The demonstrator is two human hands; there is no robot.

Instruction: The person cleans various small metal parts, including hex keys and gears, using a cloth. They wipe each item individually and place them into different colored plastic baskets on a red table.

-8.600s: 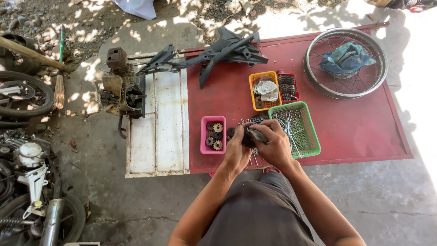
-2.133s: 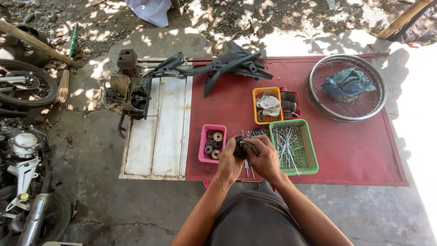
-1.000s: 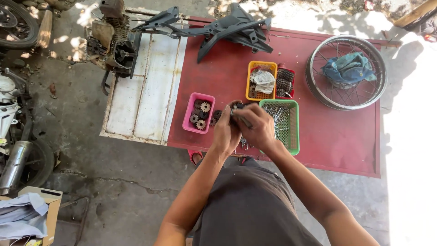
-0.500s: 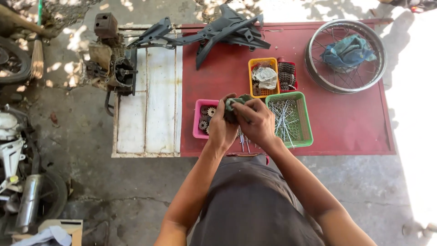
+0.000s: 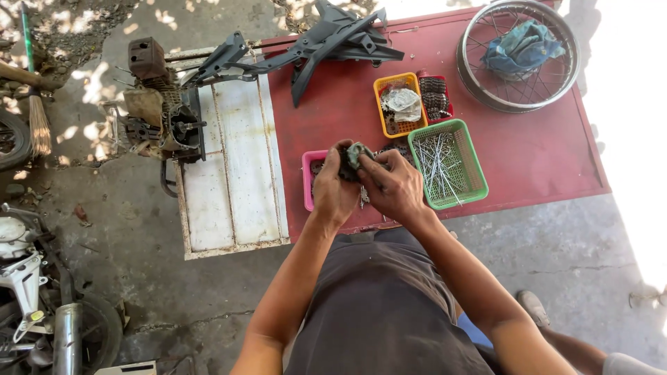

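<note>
- Dark, greasy metal is what both hands close on in the head view: the left hand (image 5: 333,189) grips a small toothed part (image 5: 345,165), perhaps a sprocket or gear, while the right hand (image 5: 394,186) pinches a greenish rag (image 5: 357,153) against its top.
- The part sits between the two hands, held above the near edge of the red table (image 5: 542,156), just over the pink basket (image 5: 308,182).
- How far the work is: judging from the rag pressed on the part, the wiping looks under way, not finished; the part appears dark and soiled where it shows, and it rests in no basket.
- More small dark pieces lie in the pink basket, mostly hidden by the left hand, so more seems left to handle; I cannot tell which are cleaned.
- Just right of the hands stands a green basket (image 5: 478,170) of thin metal spokes; beyond it a yellow basket (image 5: 379,104) with a crumpled cloth and a small red tray (image 5: 451,105) of chain.
- Farther off lie a spoked wheel rim (image 5: 479,80) with a blue cloth inside, a black plastic frame piece (image 5: 333,42), and, beside the table, a white board (image 5: 236,160) with an engine block (image 5: 163,114).
- Nothing blocks the hands; the baskets crowd close around them.
</note>
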